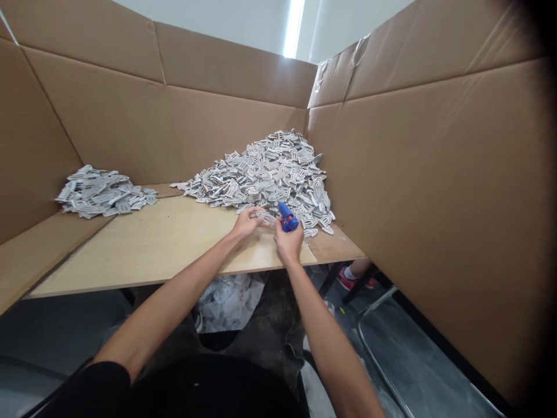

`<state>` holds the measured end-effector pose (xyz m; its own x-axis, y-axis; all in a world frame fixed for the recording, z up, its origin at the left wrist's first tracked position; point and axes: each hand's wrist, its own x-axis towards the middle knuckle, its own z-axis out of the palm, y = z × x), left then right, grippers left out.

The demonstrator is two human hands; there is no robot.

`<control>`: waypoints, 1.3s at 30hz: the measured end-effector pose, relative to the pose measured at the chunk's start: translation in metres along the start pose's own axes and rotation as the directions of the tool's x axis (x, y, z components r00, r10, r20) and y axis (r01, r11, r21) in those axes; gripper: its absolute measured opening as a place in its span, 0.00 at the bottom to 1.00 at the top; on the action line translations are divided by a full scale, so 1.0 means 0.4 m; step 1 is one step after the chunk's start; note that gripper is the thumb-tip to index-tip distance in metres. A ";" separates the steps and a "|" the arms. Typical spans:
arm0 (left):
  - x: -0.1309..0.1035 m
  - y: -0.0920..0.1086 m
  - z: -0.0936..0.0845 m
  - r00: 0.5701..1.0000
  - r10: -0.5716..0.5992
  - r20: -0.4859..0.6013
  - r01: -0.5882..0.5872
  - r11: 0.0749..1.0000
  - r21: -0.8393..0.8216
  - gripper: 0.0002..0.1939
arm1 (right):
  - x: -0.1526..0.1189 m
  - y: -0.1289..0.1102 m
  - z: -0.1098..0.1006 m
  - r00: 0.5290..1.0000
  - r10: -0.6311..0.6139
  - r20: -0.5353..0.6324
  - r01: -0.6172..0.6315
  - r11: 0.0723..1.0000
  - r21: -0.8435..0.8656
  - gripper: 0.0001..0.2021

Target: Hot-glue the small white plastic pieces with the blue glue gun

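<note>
In the head view my left hand (249, 222) pinches a flat, light grey slotted piece (266, 218) just above the table's front part. Wrapped in my right hand (289, 242) is a blue handheld tool with an orange detail (287, 217); its exact kind is not clear. The tool's end points away from me, and the right thumb is close to the grey piece. Directly beyond both hands rises a large heap of similar grey pieces (265, 174).
A smaller pile of grey pieces (102, 191) lies at the left of the pale wooden table (152, 244). Tall cardboard walls (235, 122) enclose the back and sides. Below the edge are a clear plastic bag (230, 302) and, at right, another person's red shoe (347, 280).
</note>
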<state>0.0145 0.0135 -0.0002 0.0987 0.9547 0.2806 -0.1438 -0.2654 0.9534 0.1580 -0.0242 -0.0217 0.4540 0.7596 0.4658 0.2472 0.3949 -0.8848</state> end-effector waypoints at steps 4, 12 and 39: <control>-0.022 0.017 0.007 0.999 -0.007 0.048 0.007 1.000 -0.005 0.23 | 0.000 0.000 -0.002 1.000 0.019 0.017 -0.019 0.999 -0.035 0.17; -0.032 0.020 0.012 0.995 -0.035 0.091 0.040 0.998 -0.044 0.23 | -0.003 -0.007 -0.004 0.998 0.028 0.052 -0.026 0.999 -0.037 0.17; -0.020 0.017 -0.001 0.992 -0.120 0.027 0.123 0.946 -0.299 0.24 | -0.010 -0.013 -0.002 0.993 -0.074 0.088 0.071 0.997 0.039 0.13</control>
<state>0.0122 0.0040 0.0038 0.1416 0.9758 0.1668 -0.4188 -0.0936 0.9032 0.1556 -0.0295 -0.0190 0.3573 0.7710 0.5272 0.2454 0.4671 -0.8494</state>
